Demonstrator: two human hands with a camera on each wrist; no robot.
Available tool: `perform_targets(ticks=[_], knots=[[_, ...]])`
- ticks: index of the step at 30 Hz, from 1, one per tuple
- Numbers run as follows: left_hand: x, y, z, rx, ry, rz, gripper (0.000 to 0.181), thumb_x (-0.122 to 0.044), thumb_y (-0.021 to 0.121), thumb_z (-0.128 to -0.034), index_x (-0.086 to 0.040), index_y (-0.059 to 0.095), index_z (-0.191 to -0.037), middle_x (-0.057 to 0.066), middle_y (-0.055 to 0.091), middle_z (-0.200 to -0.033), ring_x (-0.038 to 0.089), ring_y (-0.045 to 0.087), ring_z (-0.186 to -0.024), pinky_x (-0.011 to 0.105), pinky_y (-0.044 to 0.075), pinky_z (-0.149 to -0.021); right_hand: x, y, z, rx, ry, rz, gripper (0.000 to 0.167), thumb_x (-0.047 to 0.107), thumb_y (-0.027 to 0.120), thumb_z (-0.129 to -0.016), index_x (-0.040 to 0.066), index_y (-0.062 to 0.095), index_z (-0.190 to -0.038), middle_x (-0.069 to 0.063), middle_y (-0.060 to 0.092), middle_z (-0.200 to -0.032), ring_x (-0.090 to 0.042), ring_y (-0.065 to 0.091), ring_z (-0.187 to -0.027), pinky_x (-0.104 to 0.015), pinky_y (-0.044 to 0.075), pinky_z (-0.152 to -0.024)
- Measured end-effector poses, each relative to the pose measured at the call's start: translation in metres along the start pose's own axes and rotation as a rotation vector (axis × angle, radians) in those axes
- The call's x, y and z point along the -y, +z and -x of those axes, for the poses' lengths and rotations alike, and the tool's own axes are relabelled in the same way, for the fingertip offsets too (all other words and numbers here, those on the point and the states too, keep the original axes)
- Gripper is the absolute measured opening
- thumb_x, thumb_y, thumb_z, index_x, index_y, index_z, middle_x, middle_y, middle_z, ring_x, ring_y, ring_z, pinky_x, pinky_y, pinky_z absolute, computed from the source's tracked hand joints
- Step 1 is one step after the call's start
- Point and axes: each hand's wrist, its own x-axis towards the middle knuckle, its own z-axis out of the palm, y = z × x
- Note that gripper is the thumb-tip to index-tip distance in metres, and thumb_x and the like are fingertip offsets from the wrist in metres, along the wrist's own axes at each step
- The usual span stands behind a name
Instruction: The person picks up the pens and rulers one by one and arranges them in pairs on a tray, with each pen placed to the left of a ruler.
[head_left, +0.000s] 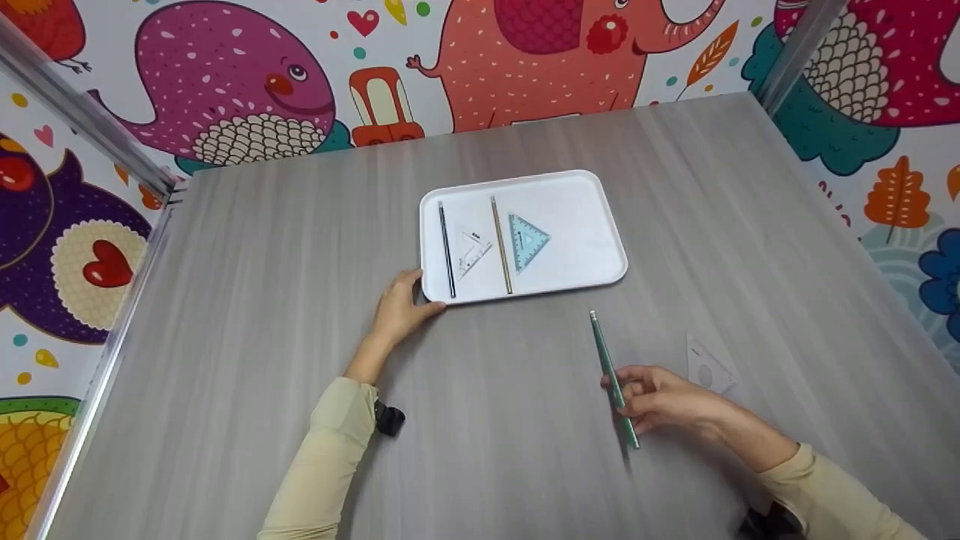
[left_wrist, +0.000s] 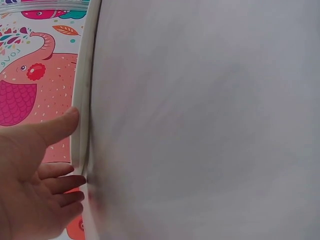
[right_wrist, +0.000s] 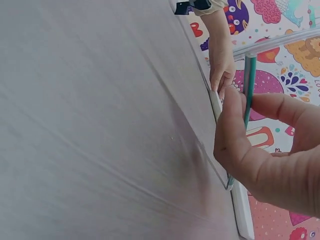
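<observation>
Now green pencil (head_left: 604,349) in pinched right hand (head_left: 660,397), wide left hand (head_left: 397,309) against white tray (head_left: 581,232)

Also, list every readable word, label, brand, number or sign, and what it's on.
"LOVE", apparently, small and skewed: patterned wall.
Blue set square: scale and print, too small to read.
Clear set square on the tray: print, too small to read.
Clear set square on the table: faint mark, unreadable.
Pencils: no legible text.
</observation>
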Motion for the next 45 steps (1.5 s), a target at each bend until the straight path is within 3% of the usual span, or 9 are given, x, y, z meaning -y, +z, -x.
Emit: perform_targets(ticks=[10, 19, 31, 45], knots=[[0.000, 0.001, -0.001, -0.008, 0.014, -0.006, 0.059, -0.014, 0.075, -0.0726, 0.007, 0.050, -0.122, 0.026, 0.049, -0.125, 0.037, 0.044, -0.119, 0.043, 0.032, -0.102, 0.002, 0.000, -0.003, 0.032, 0.014, -0.117, 0.044, 0.000, 0.055, -0.081, -0.009, 0.040, -0.121, 0.003, 0.051, -0.080, -0.006, 0.052, -0.070, -0.025, 0.050, -0.062], [0.000, 0.000, 0.000, -0.010, 0.029, 0.005, 0.057, -0.012, 0.076, -0.0715, 0.006, 0.053, -0.120, 0.025, 0.051, -0.123, 0.036, 0.045, -0.117, 0.042, 0.033, -0.102, 0.005, 0.004, -0.008, 0.072, 0.009, -0.138, 0.041, 0.001, 0.056, -0.081, -0.007, 0.042, -0.119, 0.004, 0.050, -0.082, -0.005, 0.050, -0.069, -0.024, 0.048, -0.063], [-0.001, -0.001, -0.001, 0.004, -0.008, -0.015, 0.059, -0.015, 0.075, -0.0721, 0.004, 0.052, -0.123, 0.025, 0.049, -0.126, 0.036, 0.043, -0.119, 0.044, 0.033, -0.102, 0.005, 0.004, -0.012, 0.087, 0.007, -0.173, 0.040, -0.002, 0.054, -0.082, -0.007, 0.041, -0.120, 0.003, 0.051, -0.082, -0.006, 0.053, -0.071, -0.025, 0.049, -0.064], [-0.001, -0.002, -0.001, -0.013, 0.044, -0.005, 0.056, -0.012, 0.076, -0.0710, 0.006, 0.054, -0.119, 0.026, 0.052, -0.120, 0.037, 0.047, -0.115, 0.043, 0.034, -0.100, 0.006, -0.001, -0.018, 0.058, -0.001, -0.148, 0.042, -0.002, 0.055, -0.081, -0.008, 0.040, -0.120, 0.002, 0.052, -0.083, -0.007, 0.054, -0.071, -0.024, 0.049, -0.064]])
